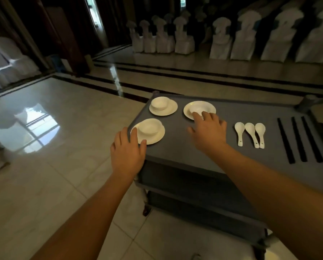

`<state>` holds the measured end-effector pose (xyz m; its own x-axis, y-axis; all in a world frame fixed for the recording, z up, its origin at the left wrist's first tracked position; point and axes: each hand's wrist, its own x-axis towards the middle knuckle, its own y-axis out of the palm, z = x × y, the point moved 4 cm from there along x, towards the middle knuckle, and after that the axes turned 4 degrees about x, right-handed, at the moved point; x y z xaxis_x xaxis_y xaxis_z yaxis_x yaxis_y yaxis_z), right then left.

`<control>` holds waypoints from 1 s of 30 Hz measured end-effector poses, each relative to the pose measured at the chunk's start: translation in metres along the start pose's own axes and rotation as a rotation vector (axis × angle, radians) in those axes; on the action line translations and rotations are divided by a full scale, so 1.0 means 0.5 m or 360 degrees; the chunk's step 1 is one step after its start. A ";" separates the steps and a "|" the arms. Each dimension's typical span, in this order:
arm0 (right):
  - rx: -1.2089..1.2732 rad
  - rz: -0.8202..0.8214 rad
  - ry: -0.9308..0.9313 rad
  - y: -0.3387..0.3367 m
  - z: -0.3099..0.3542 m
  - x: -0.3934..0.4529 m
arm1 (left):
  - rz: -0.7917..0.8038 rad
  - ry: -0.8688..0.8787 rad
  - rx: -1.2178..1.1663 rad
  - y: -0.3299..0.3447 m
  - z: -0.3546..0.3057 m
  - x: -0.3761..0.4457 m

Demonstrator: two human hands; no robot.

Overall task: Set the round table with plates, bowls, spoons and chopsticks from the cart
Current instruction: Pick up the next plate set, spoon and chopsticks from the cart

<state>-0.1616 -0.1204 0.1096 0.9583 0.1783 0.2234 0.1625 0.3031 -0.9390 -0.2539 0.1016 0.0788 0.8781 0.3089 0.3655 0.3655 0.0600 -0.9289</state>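
The grey cart [204, 147] carries three plates, each with a bowl, at 10 to 12 o'clock; three spoons [250, 134] and black chopsticks [299, 139] lie toward 2 o'clock. Lifted carelessly, the loose bowl [149, 127] could slide off its plate [153, 136]. The left hand [127, 147] touches that plate's near rim, fingers spread, holding nothing. The right hand [208, 128], fingers apart, reaches onto the far plate [199, 109].
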 end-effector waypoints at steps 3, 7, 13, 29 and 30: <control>0.0031 0.0005 0.0050 0.023 -0.031 0.063 | -0.0002 0.0071 0.0054 0.031 -0.030 0.078; 0.0038 0.0028 0.0048 0.051 -0.052 0.144 | -0.0014 0.0083 0.0106 0.070 -0.048 0.167; 0.0065 0.0124 0.0056 0.109 -0.045 0.221 | 0.0131 0.0019 0.0116 0.139 -0.048 0.239; 0.1290 0.0992 0.1036 0.431 0.098 0.325 | 0.1157 -0.0631 -0.0673 0.406 0.090 0.429; 0.1383 0.1023 0.1147 0.446 0.104 0.324 | 0.1210 -0.0615 -0.0671 0.415 0.092 0.431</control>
<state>0.0176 0.0245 -0.0499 0.7612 0.0593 -0.6458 -0.3150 0.9043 -0.2882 -0.0029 0.2246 -0.0380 0.7912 0.4215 -0.4431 -0.1139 -0.6103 -0.7840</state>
